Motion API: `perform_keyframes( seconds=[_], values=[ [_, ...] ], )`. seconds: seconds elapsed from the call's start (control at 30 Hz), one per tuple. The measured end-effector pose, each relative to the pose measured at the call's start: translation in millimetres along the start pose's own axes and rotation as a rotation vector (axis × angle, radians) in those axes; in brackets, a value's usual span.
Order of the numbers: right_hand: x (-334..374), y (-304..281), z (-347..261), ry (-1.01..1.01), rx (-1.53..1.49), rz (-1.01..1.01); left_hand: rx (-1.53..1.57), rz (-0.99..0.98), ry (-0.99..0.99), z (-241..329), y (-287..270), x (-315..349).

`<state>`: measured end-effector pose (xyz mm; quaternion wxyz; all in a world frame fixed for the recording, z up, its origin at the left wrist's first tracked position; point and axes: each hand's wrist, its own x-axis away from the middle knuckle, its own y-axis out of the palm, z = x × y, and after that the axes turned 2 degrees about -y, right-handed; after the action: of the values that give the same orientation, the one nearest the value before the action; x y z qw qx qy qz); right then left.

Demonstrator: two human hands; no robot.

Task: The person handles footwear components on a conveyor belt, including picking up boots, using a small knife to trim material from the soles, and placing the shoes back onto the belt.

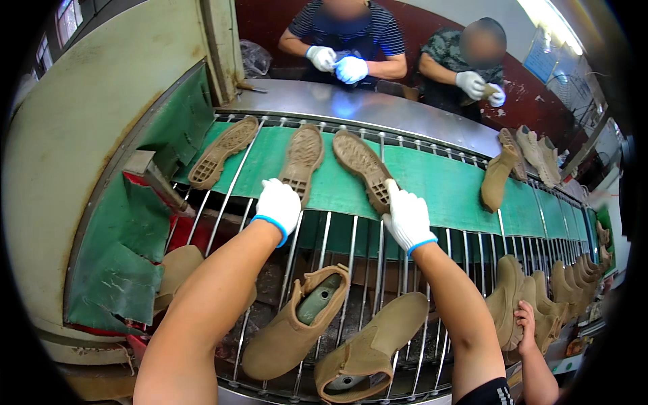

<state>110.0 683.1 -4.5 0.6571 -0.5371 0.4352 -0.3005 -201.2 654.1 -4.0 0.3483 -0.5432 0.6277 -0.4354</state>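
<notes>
My left hand [278, 204], in a white knit glove with a blue cuff, is closed on the near end of a brown shoe sole [303, 152]. Another brown sole [360, 160], lying at a slant, has its near end in the fingers of my right hand [407, 217], gloved the same way. Both soles rest on a green belt strip [432, 182], gridded recesses facing up. A third sole [224, 150] lies untouched to the left. Below my hands, a tan ankle boot [283, 337] and a second boot [378, 337] lie on metal rods, grey-green forms inside them.
Metal rods [327, 243] with gaps run under the belt. More boots [506, 297] line the right side, where another person's bare hand [526, 327] touches one. Across a steel table [405, 111], two people in white gloves handle pieces. A pale curved machine housing [88, 128] borders the left.
</notes>
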Motion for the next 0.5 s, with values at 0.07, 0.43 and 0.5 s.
perform_keyframes(
  seconds=[0.07, 0.43, 0.5],
  values=[
    [11.0, -32.6, -0.5, 0.042, -0.097, -0.056, 0.001, 0.066, 0.041, -1.3, 21.2, -3.3],
    [198.1, -201.5, 22.1, 0.351, -0.68, 0.404, 0.846, 0.57, -0.049, 5.4, -161.2, 93.4],
    [236.8, -216.6, 2.4, 0.335, -0.663, 0.449, 0.846, 0.646, -0.006, 8.9, -182.1, 145.5]
  ],
)
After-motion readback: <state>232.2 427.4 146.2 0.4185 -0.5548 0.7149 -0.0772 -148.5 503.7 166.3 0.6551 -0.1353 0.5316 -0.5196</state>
